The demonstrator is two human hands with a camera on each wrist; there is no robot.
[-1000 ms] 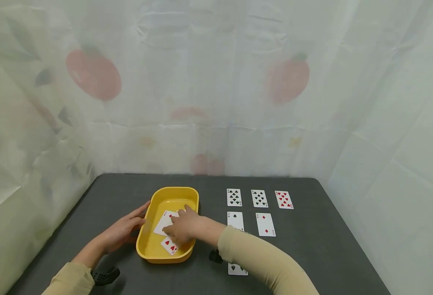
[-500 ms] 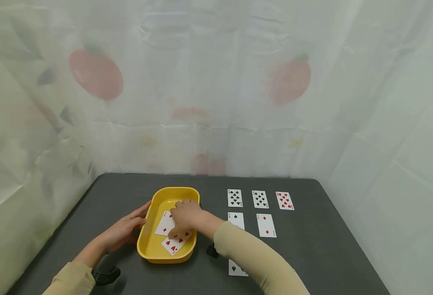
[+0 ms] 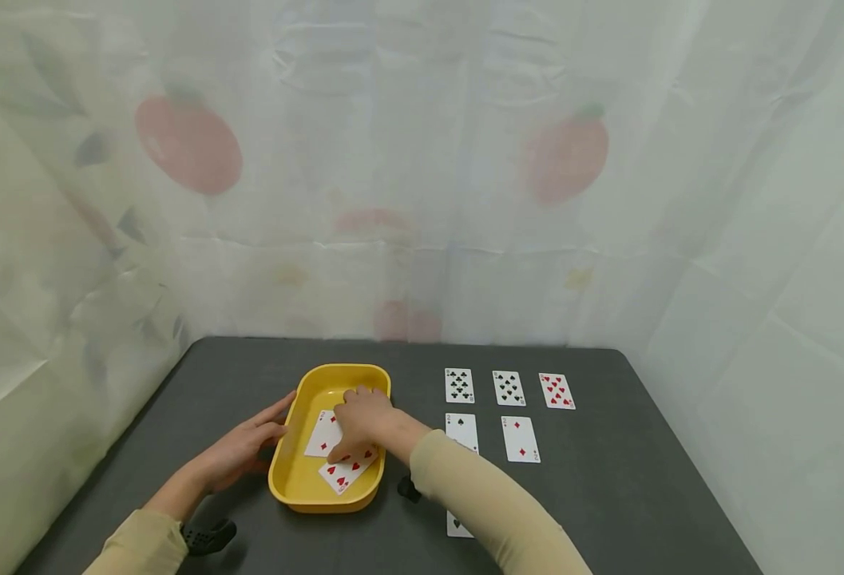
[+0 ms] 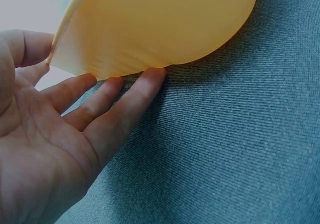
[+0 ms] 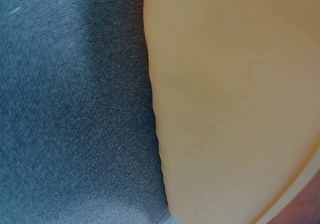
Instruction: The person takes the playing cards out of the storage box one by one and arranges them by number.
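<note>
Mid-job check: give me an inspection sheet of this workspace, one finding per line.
Surface: dark grey table, cloth-like weave.
Job's things: yellow tray holding a diamond card and a heart card.
Clutter: three cards in a far row, a spade card and a diamond two nearer, one more card partly hidden under the right sleeve.
Grips: left hand flat, straight fingers against the tray's outer wall; right hand inside the tray, fingertips on the cards.
Cables: nothing seen.
Surroundings: pale fruit-print curtain behind and at both sides.
</note>
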